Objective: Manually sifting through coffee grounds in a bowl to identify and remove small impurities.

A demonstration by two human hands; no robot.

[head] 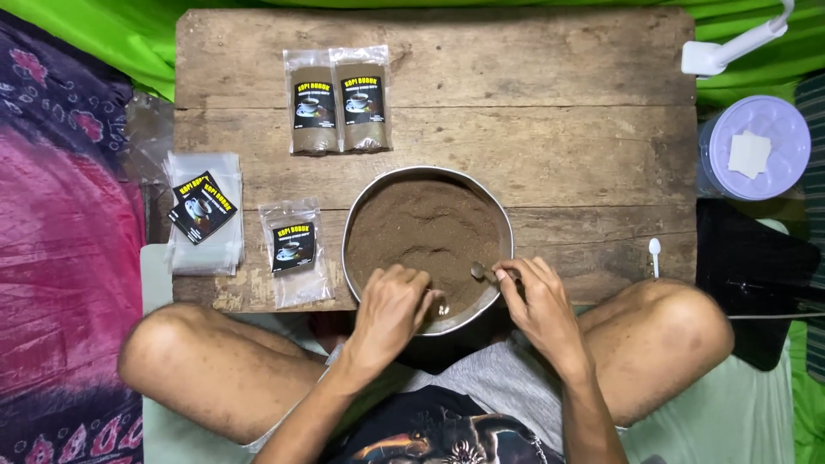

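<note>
A round metal bowl (507, 225) full of brown powder sits at the near edge of a worn wooden board (559, 112). My right hand (537, 301) holds a small metal spoon (481, 271) whose tip rests in the powder. My left hand (391, 311) lies over the bowl's near rim with its fingers curled; what it grips is hidden. An empty clear pouch with a dark label (294, 251) lies just left of the bowl.
Two filled powder pouches (337, 99) lie at the back of the board. A stack of empty pouches with labels (204, 215) sits at the left. A white spoon (655, 255) lies at the right edge, a lilac lidded tub (756, 146) beyond. My crossed legs frame the bowl.
</note>
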